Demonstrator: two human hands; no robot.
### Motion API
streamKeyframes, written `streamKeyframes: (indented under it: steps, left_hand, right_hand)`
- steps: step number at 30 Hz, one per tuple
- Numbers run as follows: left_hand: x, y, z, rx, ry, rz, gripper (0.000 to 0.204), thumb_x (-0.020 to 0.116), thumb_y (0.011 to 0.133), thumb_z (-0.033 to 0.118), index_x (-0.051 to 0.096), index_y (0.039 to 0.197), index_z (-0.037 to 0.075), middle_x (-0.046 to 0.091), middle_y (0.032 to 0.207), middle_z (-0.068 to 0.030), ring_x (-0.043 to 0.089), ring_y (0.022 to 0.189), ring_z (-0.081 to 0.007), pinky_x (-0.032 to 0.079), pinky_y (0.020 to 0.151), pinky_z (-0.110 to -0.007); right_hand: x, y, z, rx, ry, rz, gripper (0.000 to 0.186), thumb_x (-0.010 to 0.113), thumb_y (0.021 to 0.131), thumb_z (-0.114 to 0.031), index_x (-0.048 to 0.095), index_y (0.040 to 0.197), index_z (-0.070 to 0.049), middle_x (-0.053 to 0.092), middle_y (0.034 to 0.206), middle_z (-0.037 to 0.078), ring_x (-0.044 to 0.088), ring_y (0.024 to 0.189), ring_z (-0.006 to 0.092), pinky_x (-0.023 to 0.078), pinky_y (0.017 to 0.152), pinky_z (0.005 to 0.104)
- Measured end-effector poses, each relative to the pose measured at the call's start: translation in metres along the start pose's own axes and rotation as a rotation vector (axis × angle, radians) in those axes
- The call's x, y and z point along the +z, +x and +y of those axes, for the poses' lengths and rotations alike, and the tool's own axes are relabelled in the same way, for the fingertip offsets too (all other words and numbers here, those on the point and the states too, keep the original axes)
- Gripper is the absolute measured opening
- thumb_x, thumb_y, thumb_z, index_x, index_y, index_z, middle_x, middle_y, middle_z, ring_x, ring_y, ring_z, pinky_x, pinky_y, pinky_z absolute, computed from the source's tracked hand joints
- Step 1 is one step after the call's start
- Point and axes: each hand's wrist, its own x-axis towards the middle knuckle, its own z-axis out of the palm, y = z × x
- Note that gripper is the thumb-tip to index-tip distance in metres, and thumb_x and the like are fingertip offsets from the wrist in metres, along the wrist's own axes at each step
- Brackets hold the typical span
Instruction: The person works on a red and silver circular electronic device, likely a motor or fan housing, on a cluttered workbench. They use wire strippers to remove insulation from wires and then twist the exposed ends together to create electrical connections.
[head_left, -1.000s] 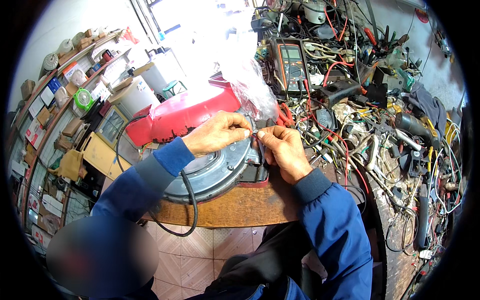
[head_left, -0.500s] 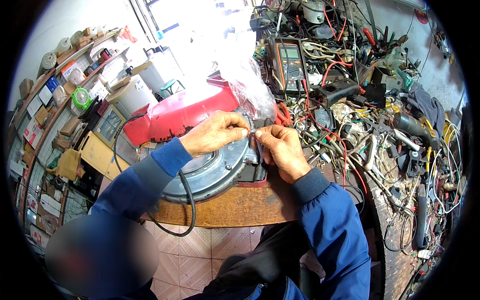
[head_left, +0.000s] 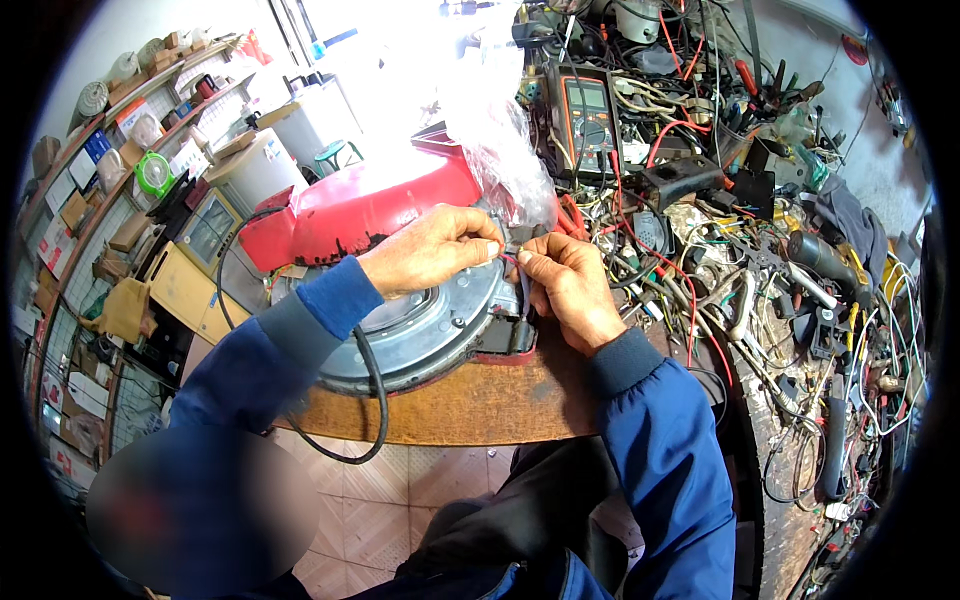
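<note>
My left hand [head_left: 425,255] and my right hand [head_left: 575,295] meet over the rim of a round grey metal base [head_left: 420,345], both with fingers pinched on thin wires [head_left: 508,258], reddish and dark, between the fingertips. The exact ends are too small to make out. A red housing [head_left: 370,205] with dark smudges lies behind my hands, beside a crumpled clear plastic bag [head_left: 510,180]. A thick black cable [head_left: 370,375] loops from the left side down over the front edge of the wooden bench [head_left: 470,420].
The right-hand worktop holds a tangled pile of cables, tools and parts, with a multimeter [head_left: 585,120] and a black cylindrical tool [head_left: 810,255]. At left stand shelves of boxes, a green fan [head_left: 155,175], white cylindrical appliances and a yellow cabinet. A tiled floor [head_left: 380,500] shows below.
The whole view has shifted slightly up and left. Both hands stay pinched at the same spot on the base, with a little more of the reddish wire showing between the fingertips.
</note>
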Motion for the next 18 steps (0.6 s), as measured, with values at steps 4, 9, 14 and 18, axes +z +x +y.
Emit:
streamKeyframes:
  steps: [4,9,14,18]
  left_hand:
    - [0.000,0.000,-0.001,0.009,0.003,-0.001,0.020,0.065,0.103,0.016,0.067,0.113,0.000,0.064,0.097,0.0010,0.055,0.087,-0.0066,0.046,0.076,-0.025]
    - [0.000,0.000,-0.004,0.007,-0.007,-0.002,0.019,0.065,0.103,0.017,0.067,0.113,0.001,0.063,0.095,0.0017,0.054,0.086,-0.0066,0.045,0.075,-0.024]
    - [0.000,-0.001,-0.001,0.007,0.003,0.006,0.020,0.066,0.103,0.018,0.067,0.112,0.001,0.063,0.095,0.0016,0.053,0.086,-0.0066,0.045,0.075,-0.024]
    - [0.001,0.001,-0.001,-0.003,0.011,0.006,0.020,0.066,0.103,0.018,0.067,0.112,0.000,0.063,0.095,0.0017,0.054,0.085,-0.0064,0.045,0.075,-0.024]
  right_hand:
    - [-0.001,0.000,0.004,-0.012,-0.017,0.024,0.015,0.061,0.101,-0.009,0.066,0.092,0.001,0.067,0.075,0.005,0.050,0.048,0.0078,0.039,0.043,0.0245]
    - [0.004,0.000,0.007,-0.023,-0.028,0.069,0.015,0.061,0.101,-0.011,0.067,0.093,0.001,0.066,0.073,0.004,0.048,0.047,0.0076,0.038,0.041,0.0254]
    - [0.004,0.001,0.010,-0.035,-0.041,0.096,0.016,0.061,0.100,-0.012,0.067,0.093,0.001,0.063,0.070,0.003,0.047,0.047,0.0070,0.038,0.041,0.0260]
    - [0.005,0.002,0.012,-0.044,-0.055,0.128,0.016,0.061,0.100,-0.012,0.066,0.093,0.002,0.063,0.070,0.003,0.048,0.047,0.0071,0.038,0.041,0.0261]
